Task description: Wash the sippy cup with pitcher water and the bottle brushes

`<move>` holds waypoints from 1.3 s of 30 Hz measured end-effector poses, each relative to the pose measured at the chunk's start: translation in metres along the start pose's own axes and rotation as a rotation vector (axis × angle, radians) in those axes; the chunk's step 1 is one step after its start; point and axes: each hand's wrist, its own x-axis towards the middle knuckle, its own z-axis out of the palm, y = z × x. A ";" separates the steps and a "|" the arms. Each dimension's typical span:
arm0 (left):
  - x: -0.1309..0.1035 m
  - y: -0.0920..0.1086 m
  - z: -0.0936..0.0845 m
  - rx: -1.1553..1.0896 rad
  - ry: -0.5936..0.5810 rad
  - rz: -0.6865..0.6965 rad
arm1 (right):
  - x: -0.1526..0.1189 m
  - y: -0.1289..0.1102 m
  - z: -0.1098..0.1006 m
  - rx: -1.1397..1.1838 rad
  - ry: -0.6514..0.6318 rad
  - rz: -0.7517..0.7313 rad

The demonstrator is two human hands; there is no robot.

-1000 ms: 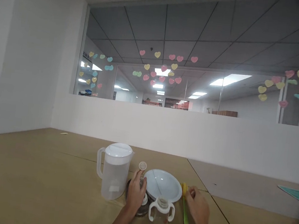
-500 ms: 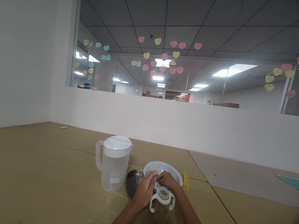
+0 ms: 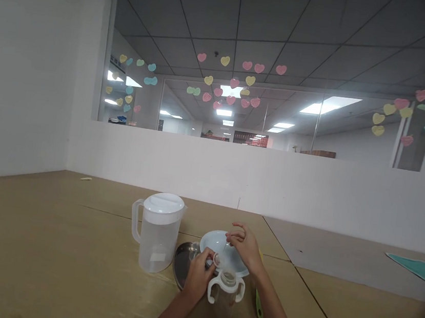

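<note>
My left hand (image 3: 199, 273) pinches a small whitish ring-shaped piece (image 3: 217, 259) at the near edge of a pale blue bowl (image 3: 208, 237). Above that bowl, my right hand (image 3: 245, 245) is raised with thumb and forefinger pressed together on a thin, pale, straw-like piece (image 3: 225, 249), whose exact kind is too small to tell. Between my forearms stands a clear baby bottle (image 3: 225, 296) with two white handles and an uncovered mouth. A metal tray (image 3: 180, 264) lies left of my left hand, with a small clear piece (image 3: 194, 249) on it.
A clear lidded pitcher (image 3: 159, 240) holding clear liquid stands left of the tray. A green handle (image 3: 258, 306) lies by my right forearm. A teal cloth (image 3: 419, 269) is at the far right, and a white wall (image 3: 180, 165) rises behind the table (image 3: 50, 247).
My right hand has lifted up and away from my left hand, bringing the thin piece into view. My left hand has lowered slightly. The green handle now shows; the camera has shifted slightly.
</note>
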 end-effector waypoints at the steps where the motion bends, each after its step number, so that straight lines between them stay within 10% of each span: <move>1: 0.000 0.000 0.000 -0.019 0.007 -0.009 | -0.006 -0.005 0.001 0.052 0.010 -0.021; 39: 0.001 0.006 0.003 -0.061 -0.021 -0.029 | -0.053 -0.008 -0.001 -0.736 -0.015 -0.303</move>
